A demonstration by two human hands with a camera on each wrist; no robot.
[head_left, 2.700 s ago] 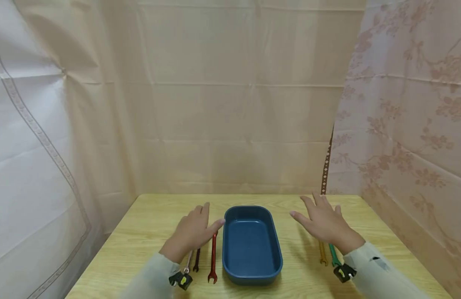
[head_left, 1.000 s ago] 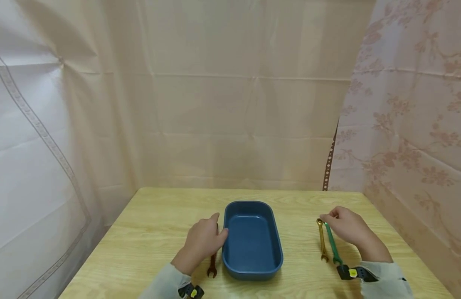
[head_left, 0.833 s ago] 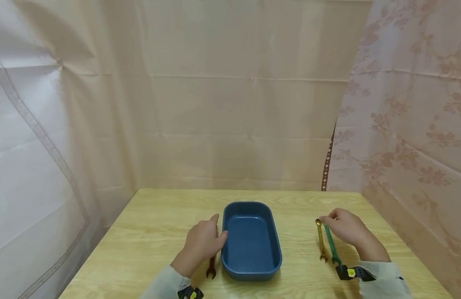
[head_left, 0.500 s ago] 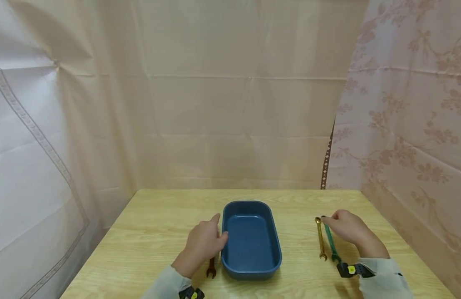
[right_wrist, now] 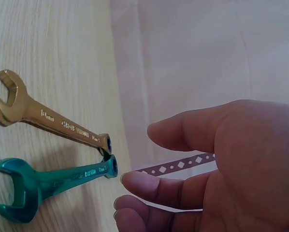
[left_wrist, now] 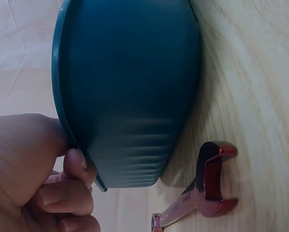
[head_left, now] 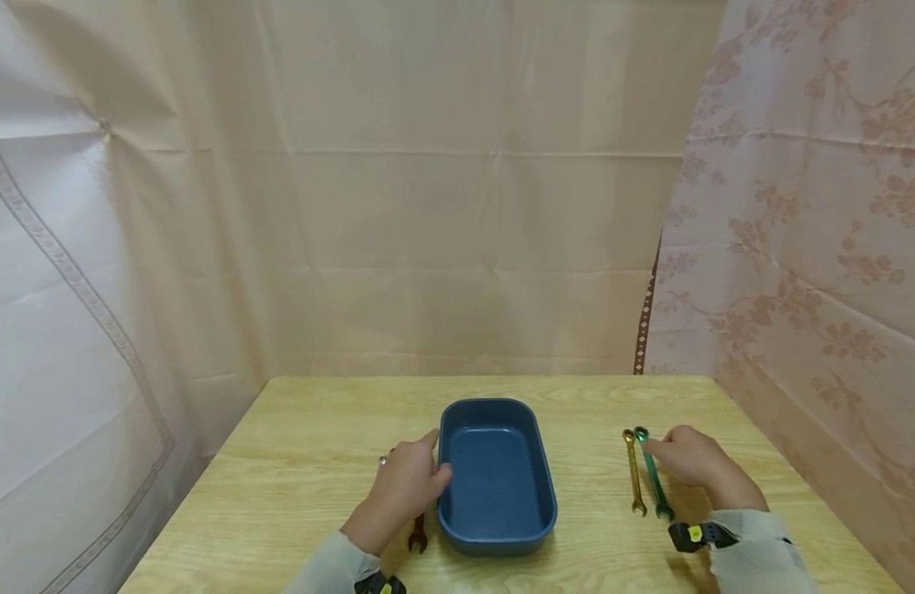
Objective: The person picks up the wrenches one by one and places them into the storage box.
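Observation:
My left hand [head_left: 401, 485] pinches the left rim of a deep blue plastic bin [head_left: 494, 548], its thumb at the rim and fingers curled under the lip in the left wrist view. Beside the bin lies a red combination wrench [left_wrist: 209, 191], mostly hidden by that hand in the head view. On the right, a gold combination wrench [head_left: 634, 474] and a green combination wrench [head_left: 653, 478] lie side by side, ring ends away from me. My right hand [head_left: 695, 458] is just right of the green wrench's ring end; the right wrist view shows thumb and fingers apart, holding nothing.
The bin stands upright in the middle of a light wood table [head_left: 316, 445]. A small shiny ring-shaped end [head_left: 383, 460] shows by my left knuckles. A beige cloth [head_left: 427, 247] hangs behind the table, with a floral cloth [head_left: 813, 289] at the right.
From open above the table, my left hand went to the bin's rim and grips it. My right hand pinched the green wrench's ring end, then let go and drew slightly back.

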